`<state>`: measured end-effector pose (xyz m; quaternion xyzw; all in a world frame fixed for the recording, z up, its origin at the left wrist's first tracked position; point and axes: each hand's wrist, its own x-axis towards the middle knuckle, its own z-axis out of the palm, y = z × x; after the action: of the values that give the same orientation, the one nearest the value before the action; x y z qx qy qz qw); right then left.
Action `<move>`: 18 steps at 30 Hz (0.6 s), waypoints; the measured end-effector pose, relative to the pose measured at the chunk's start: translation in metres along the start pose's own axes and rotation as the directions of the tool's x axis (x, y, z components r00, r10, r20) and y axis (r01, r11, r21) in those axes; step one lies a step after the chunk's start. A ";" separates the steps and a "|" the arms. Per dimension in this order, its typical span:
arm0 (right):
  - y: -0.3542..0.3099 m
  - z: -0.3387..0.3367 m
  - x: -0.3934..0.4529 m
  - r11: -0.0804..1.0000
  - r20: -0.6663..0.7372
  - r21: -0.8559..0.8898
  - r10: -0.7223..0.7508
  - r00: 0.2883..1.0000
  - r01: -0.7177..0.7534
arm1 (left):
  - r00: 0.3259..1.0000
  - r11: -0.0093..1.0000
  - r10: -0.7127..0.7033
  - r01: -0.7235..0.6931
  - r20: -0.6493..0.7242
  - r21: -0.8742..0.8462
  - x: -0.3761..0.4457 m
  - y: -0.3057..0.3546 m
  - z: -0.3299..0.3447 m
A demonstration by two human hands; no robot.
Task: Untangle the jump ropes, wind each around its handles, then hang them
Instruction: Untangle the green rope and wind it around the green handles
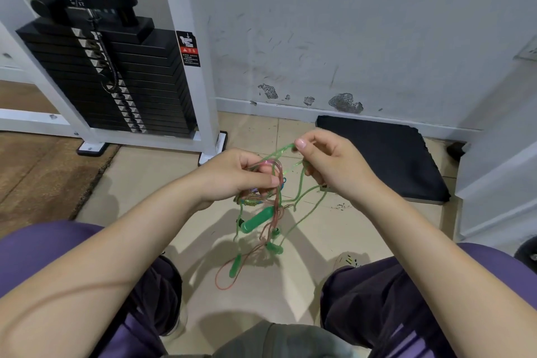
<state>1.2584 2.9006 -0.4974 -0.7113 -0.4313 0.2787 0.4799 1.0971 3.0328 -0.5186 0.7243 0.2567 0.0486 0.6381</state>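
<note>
- Beige floor tiles (151, 183) run to a scuffed wall, with a black weight stack (116, 81) at the left.
- Left hand (232, 177) grips a bunch of pink rope (274, 171).
- Right hand (331, 166) pinches the green rope (283, 150).
- Green handles (258, 219) dangle tangled between the knees.

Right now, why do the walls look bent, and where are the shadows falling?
Head view: the wide-angle lens bows the white machine frame and wall edges; soft shadows of the arms and tangled jump ropes fall on the tiled floor below; the left hand and right hand look sharp, without glare.
</note>
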 end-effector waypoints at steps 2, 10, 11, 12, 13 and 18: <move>0.000 0.000 0.000 0.999 -0.001 0.044 -0.010 1.000 0.010 | 0.998 0.998 -0.002 -0.002 -0.064 -0.062 0.000 0.000 -0.001; -0.002 0.010 -0.005 0.970 0.167 -0.191 -0.119 0.979 0.150 | 0.991 0.949 -0.051 0.010 -0.124 -0.315 0.002 0.001 -0.006; -0.002 0.013 -0.006 0.961 0.188 -0.235 -0.103 0.977 0.147 | 0.993 0.949 -0.039 0.003 -0.109 -0.315 0.001 0.001 -0.005; -0.003 0.014 -0.006 0.955 0.209 -0.262 -0.087 0.974 0.141 | 0.995 0.950 -0.031 -0.002 -0.100 -0.314 0.000 0.001 -0.004; -0.003 0.015 -0.007 0.954 0.222 -0.268 -0.074 0.972 0.134 | 0.995 0.951 -0.023 -0.009 -0.098 -0.308 0.000 0.001 -0.003; -0.003 0.017 -0.006 0.992 0.141 -0.115 -0.043 0.989 0.060 | 0.999 0.983 0.038 -0.042 -0.025 -0.176 -0.001 0.005 -0.003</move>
<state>1.2408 2.9030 -0.5016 -0.7061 -0.4976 0.2889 0.4127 1.0961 3.0347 -0.5133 0.6692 0.2439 0.0918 0.6958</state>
